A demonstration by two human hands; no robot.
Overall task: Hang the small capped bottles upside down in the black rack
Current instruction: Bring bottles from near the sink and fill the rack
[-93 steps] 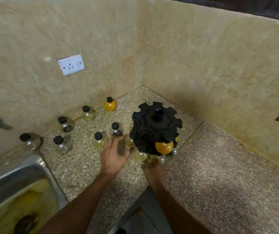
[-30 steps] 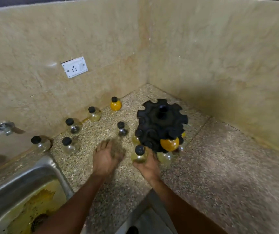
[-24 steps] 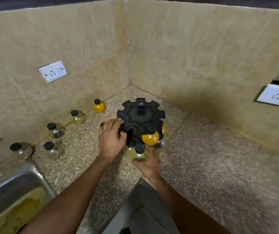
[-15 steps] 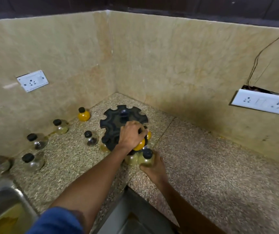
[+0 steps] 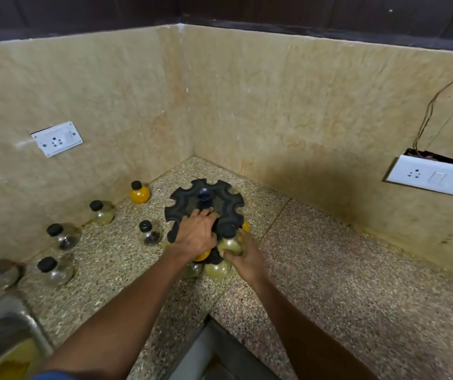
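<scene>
The black rack [image 5: 221, 194] stands in the counter corner, its notched top disc facing up. My left hand [image 5: 196, 233] rests on the near part of that disc, fingers spread over it. My right hand [image 5: 244, 256] grips a small pale-yellow bottle [image 5: 229, 244] at the rack's near right edge, its black cap [image 5: 227, 229] up at a notch. An orange bottle [image 5: 202, 255] and two pale ones [image 5: 215, 270] hang lower in the rack. Several capped bottles stand loose on the counter to the left, among them an orange one [image 5: 139, 192] and a clear one [image 5: 148, 233].
A steel sink [image 5: 3, 344] lies at the lower left. Tiled walls close the corner behind the rack, with a socket plate [image 5: 56, 138] on the left wall and a switch panel [image 5: 433, 176] on the right. Speckled counter [image 5: 357, 283] extends to the right.
My left hand has shifted a little further onto the rack's top. My right hand has raised the pale bottle from counter level up to the rack's edge.
</scene>
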